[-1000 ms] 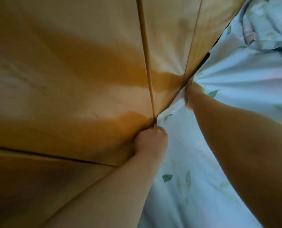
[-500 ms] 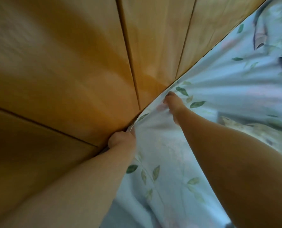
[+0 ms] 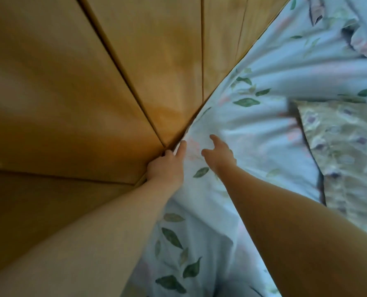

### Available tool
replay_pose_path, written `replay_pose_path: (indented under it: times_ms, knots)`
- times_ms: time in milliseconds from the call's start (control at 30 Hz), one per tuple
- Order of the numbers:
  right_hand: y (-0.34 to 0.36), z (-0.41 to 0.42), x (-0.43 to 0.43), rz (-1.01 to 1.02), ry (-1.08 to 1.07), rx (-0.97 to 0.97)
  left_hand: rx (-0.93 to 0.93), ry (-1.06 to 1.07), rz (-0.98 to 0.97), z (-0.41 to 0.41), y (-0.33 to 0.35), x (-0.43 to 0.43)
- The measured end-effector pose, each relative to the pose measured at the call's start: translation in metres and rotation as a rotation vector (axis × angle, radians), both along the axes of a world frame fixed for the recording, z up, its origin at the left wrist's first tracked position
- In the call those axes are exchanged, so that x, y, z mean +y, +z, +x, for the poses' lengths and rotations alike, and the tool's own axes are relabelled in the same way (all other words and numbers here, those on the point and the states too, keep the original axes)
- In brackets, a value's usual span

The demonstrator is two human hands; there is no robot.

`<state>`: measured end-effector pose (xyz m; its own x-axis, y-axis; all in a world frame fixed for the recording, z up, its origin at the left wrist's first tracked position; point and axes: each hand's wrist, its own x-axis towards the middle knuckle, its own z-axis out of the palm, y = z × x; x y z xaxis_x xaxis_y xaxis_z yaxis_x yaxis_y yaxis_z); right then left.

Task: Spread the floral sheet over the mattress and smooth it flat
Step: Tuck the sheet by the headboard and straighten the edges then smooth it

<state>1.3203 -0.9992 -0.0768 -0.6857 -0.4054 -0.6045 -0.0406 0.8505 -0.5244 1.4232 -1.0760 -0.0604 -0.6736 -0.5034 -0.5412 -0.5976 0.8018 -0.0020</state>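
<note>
Right hand [image 3: 219, 155] has released sheet [image 3: 253, 129]; wooden panels [image 3: 92, 93] crowd its edge.

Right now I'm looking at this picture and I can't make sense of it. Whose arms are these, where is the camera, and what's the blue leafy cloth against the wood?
There is no machine here. These are a person's two bare arms, filmed by one wide-angle camera worn on the head, looking forward and down. The blue cloth with green leaves is the floral sheet, wrinkled and lying over a bed. The brown surface is wooden panelling beside the bed. The left hand is at the sheet's edge where it meets the wood. Its fingertips are hidden there, so I cannot tell whether it grips the cloth. The right hand is open with fingers spread, on or just above the sheet, holding nothing. At the right, a beige patterned fabric shows uncovered.
</note>
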Motion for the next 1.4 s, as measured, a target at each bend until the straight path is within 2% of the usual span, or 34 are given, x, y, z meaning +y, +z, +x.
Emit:
replay_pose_path:
  times_ms: [200, 400, 567, 633, 833, 933, 1000, 1133, 1267, 1400]
  knots:
    - [-0.004, 0.049, 0.033, 0.081, 0.004, -0.037, 0.037, 0.085, 0.124, 0.043, -0.013, 0.007]
    - [-0.011, 0.071, 0.059, 0.117, 0.045, -0.061, 0.009, 0.205, 0.136, 0.073, -0.014, 0.018]
    - [-0.012, 0.081, 0.068, 0.079, 0.066, -0.069, -0.073, 0.473, 0.292, 0.100, -0.019, 0.032]
    - [-0.012, 0.088, 0.073, 0.068, 0.095, -0.067, -0.115, 0.498, 0.331, 0.111, -0.022, 0.041]
    - [-0.011, 0.124, 0.081, 0.109, 0.194, -0.062, -0.074, 0.521, 0.271, 0.160, -0.018, 0.058]
    - [-0.006, 0.149, 0.072, 0.148, 0.366, -0.003, -0.004, 0.504, 0.161, 0.185, -0.010, 0.067]
    - [0.003, 0.166, 0.061, 0.072, 0.449, 0.089, 0.070, 0.545, 0.128, 0.203, -0.003, 0.067]
    - [0.025, 0.187, 0.036, -0.028, 0.648, 0.189, 0.262, 0.674, 0.349, 0.239, 0.014, 0.051]
    - [0.032, 0.200, 0.016, 0.156, 0.958, 0.160, 0.225, 0.558, 0.425, 0.275, 0.040, 0.035]
    - [0.036, 0.210, 0.004, 0.276, 1.043, 0.215, 0.276, 0.497, 0.407, 0.294, 0.054, 0.024]
